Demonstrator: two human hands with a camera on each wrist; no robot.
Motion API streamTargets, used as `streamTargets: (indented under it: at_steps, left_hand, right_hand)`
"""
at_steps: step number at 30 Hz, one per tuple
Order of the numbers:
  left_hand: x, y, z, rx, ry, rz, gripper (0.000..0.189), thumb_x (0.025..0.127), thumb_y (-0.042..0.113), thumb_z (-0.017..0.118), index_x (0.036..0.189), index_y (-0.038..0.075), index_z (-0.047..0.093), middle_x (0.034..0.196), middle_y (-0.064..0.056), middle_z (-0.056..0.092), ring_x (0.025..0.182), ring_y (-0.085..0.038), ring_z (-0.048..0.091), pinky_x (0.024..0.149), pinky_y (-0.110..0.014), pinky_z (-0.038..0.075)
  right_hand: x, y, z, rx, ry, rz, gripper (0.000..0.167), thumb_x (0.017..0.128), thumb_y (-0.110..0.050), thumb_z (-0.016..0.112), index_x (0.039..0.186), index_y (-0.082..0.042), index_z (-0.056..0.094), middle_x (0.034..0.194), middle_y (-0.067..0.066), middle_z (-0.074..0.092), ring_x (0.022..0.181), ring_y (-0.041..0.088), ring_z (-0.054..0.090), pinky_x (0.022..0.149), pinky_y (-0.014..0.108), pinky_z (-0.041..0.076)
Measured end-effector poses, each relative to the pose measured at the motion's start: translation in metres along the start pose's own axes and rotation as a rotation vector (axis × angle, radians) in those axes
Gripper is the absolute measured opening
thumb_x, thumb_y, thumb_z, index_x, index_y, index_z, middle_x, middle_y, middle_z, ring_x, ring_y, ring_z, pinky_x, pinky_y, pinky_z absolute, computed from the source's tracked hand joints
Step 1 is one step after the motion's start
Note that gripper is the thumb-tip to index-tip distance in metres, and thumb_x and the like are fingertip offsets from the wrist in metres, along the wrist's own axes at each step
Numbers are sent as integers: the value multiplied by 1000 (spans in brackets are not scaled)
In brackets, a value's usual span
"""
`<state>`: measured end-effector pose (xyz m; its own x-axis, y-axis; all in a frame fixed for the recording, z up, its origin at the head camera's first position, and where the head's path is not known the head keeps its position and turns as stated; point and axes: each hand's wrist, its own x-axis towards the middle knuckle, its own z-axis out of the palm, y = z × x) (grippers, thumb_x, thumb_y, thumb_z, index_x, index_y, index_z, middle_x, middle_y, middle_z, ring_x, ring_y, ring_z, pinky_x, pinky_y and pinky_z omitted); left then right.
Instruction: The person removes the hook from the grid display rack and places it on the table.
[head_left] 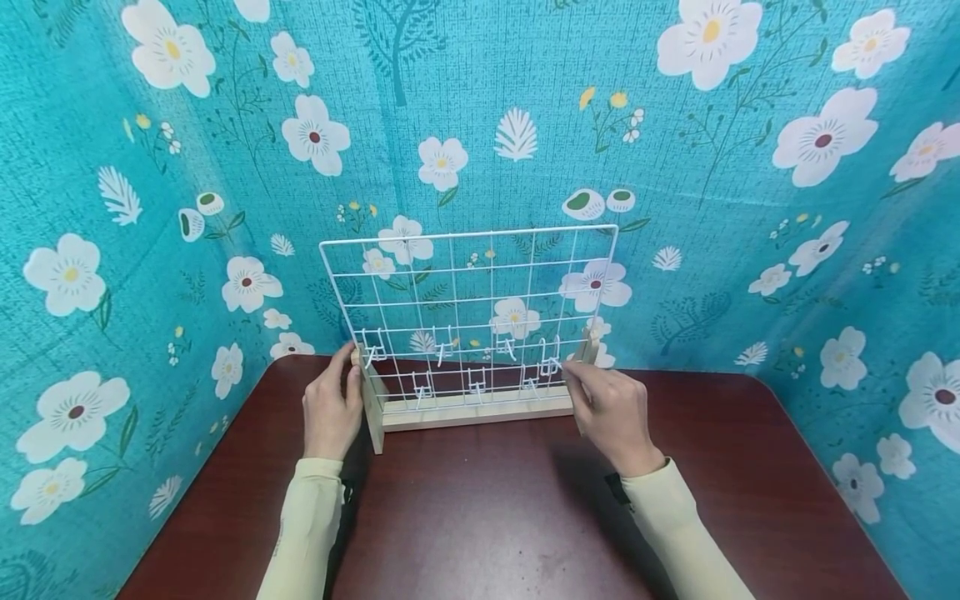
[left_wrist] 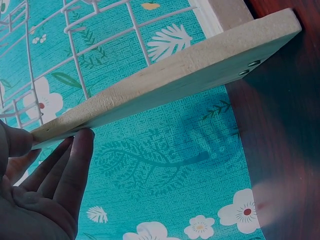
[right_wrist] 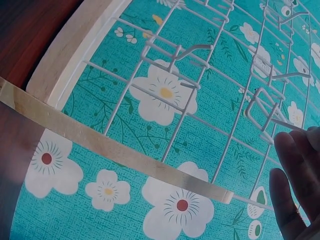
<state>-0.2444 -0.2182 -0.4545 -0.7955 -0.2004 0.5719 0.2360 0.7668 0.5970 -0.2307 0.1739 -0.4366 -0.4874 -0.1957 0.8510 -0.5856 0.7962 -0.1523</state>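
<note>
A white wire grid rack point(head_left: 453, 269) stands upright on a pale wooden base point(head_left: 480, 412) with a wooden side piece at each end. My left hand point(head_left: 330, 410) grips the upper end of the left side piece point(left_wrist: 165, 75), thumb on one face and fingers on the other. At the grid's right part, my right hand point(head_left: 613, 414) pinches the prong of a white wire hook point(right_wrist: 262, 107), its frame tilted against the wires. Several more white hooks point(head_left: 442, 350) hang in two rows on the lower grid, prongs facing me.
The rack stands on a dark reddish-brown table point(head_left: 465, 508) near its back edge. A teal curtain point(head_left: 480, 108) with white flowers hangs behind and on both sides. Two screw heads point(left_wrist: 249, 68) show on the outer face of the left side piece.
</note>
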Motion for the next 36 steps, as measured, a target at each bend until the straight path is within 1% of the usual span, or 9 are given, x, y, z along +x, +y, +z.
streamTargets:
  at_steps: [6,10,14,16,21,27,30,36]
  left_hand:
    - [0,0,0,1,1,6,44,105,14,61,149,15,57,142,-18,67,126,-43,67,106,-62,51]
    - [0,1,0,1,6,13,43,105,14,62,148,14,58,142,-18,67,125,-43,67,106,-61,52]
    - [0,1,0,-2,9,17,43,105,14,62,147,14,58,141,-18,68,124,-43,68,105,-61,52]
    - [0,1,0,-1,8,13,43,105,14,62,148,14,58,141,-18,67,124,-43,67,105,-61,52]
    - [0,1,0,1,2,2,43,105,14,61,148,14,58,142,-18,67,126,-43,67,106,-61,51]
    - [1,2,0,-3,6,11,43,105,13,62,148,14,58,141,-19,67,125,-43,67,106,-61,51]
    - [1,2,0,0,9,13,43,105,14,62,147,14,58,141,-19,68,125,-43,67,106,-62,52]
    - [0,0,0,5,12,16,43,105,14,61,148,14,58,140,-19,68,124,-43,68,104,-62,52]
  right_hand:
    - [-1,-2,3,23,-1,-10,15,87,-4,79,101,-6,81,81,11,80,48,17,59,45,33,47]
    - [-1,-3,4,18,-10,-25,15,85,-3,80,100,-6,80,81,11,80,49,18,61,45,33,48]
    - [-2,-3,4,7,-26,-13,15,86,-3,80,100,-6,81,80,11,80,48,18,59,44,32,46]
    - [-2,-4,4,0,-32,-11,15,86,-3,80,100,-6,81,80,11,80,49,18,61,45,32,47]
    - [-2,-5,6,-10,-45,-40,16,84,-2,82,99,-7,81,80,10,80,50,18,63,46,33,50]
    - [-5,-6,11,-15,-48,-67,14,84,-4,83,97,-7,81,77,9,79,47,15,58,44,30,45]
    - [-5,-7,11,0,-47,-64,13,85,-5,83,98,-7,81,76,8,79,48,15,59,44,30,45]
    - [-5,-10,11,16,-74,-41,12,86,-7,82,99,-7,81,78,8,80,51,17,62,46,32,48]
